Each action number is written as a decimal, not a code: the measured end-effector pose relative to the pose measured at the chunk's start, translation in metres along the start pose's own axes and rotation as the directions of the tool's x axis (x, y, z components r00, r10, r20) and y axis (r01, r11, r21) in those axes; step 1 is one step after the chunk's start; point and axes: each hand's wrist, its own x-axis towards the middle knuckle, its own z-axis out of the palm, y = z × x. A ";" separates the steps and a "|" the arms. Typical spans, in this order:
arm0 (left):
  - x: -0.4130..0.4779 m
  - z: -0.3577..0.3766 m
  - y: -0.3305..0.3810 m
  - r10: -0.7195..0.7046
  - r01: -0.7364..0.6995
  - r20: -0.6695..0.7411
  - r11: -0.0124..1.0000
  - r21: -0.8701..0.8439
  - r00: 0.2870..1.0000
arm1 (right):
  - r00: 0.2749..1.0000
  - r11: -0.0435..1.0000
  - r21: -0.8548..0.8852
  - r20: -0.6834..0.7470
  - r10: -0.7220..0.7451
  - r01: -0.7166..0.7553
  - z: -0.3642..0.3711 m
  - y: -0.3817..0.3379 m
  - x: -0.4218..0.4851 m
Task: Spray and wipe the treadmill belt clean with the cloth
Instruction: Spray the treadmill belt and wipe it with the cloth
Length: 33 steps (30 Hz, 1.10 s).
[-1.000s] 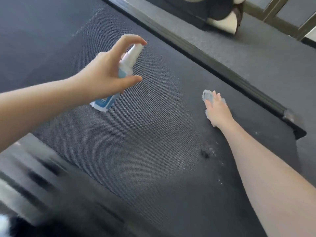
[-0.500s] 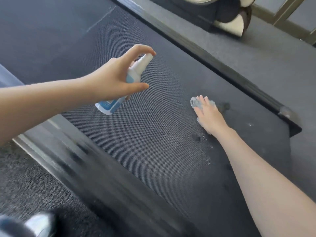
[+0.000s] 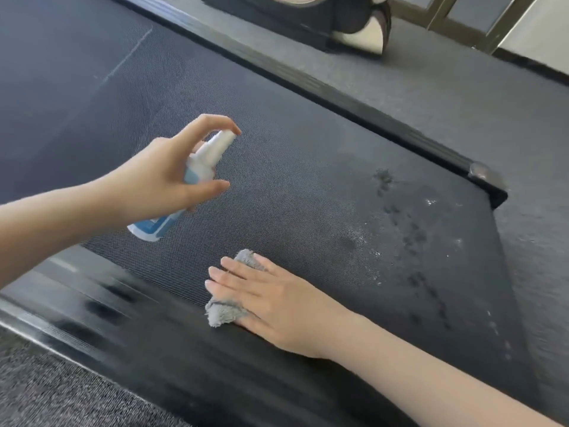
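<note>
Treadmill belt point(image 3: 292, 155): dark, textured, runs diagonally from far-left to near-right and fills most of the view. Grey carpet floor point(image 3: 462, 97) lies beyond it on the far side. Far side rail point(image 3: 335, 97) and near side rail point(image 3: 101, 306) border the belt; the near one is blurred. Another machine's base point(image 3: 308, 23) stands far off on the floor, well apart from the belt.

Left hand point(image 3: 166, 177) is above the belt, fingers curled round the spray bottle point(image 3: 212, 149), index fingertip on the pump top, nozzle aimed far-right. Right hand point(image 3: 268, 298) is flat, fingers straight, pressing the grey cloth point(image 3: 246, 260) onto the belt at its near edge, just beside the near rail. Thumb is hidden. The cloth is bunched and shows past the fingertips and under the fingers. Wet marks point(image 3: 409, 238) and white specks dot the right part of the belt, well apart from the cloth.

Step in hand looks like wiping, with the spray ready. To do it well:
- Use a flat palm and even pressure.
- Stroke across the belt's width, overlap passes, and work toward the wet marks.
- Spray ahead of the cloth, not onto the hand.
- Opening the bunched cloth would likely cover more.

Edges: the cloth sits at the near rail, so the stroke must turn here, and it may snag on the rail lip. Room: full belt width to the far rail, plus a long stretch far-left. The bottle hand is raised, out of the wipe path.
</note>
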 end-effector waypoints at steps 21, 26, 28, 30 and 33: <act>0.013 0.046 0.004 0.155 -0.161 0.056 0.979 0.124 0.986 | 0.567 0.567 0.014 -0.032 0.823 -0.823 -0.038 0.166 -0.070; 0.011 0.060 0.010 0.143 -0.126 -0.062 0.966 0.226 0.988 | 0.517 0.522 0.226 -0.084 0.852 -0.822 -0.037 0.166 -0.070; 0.011 0.061 0.010 0.135 -0.113 -0.076 0.963 0.243 0.988 | 0.516 0.519 0.217 -0.073 0.853 -0.827 -0.036 0.167 -0.070; 0.013 0.058 0.011 0.134 -0.118 -0.052 0.965 0.233 0.990 | 0.512 0.514 0.215 -0.072 0.856 -0.830 -0.036 0.167 -0.071; 0.018 0.059 0.018 0.146 -0.146 0.016 0.968 0.204 0.989 | 0.513 0.516 0.222 -0.074 0.855 -0.828 -0.037 0.166 -0.071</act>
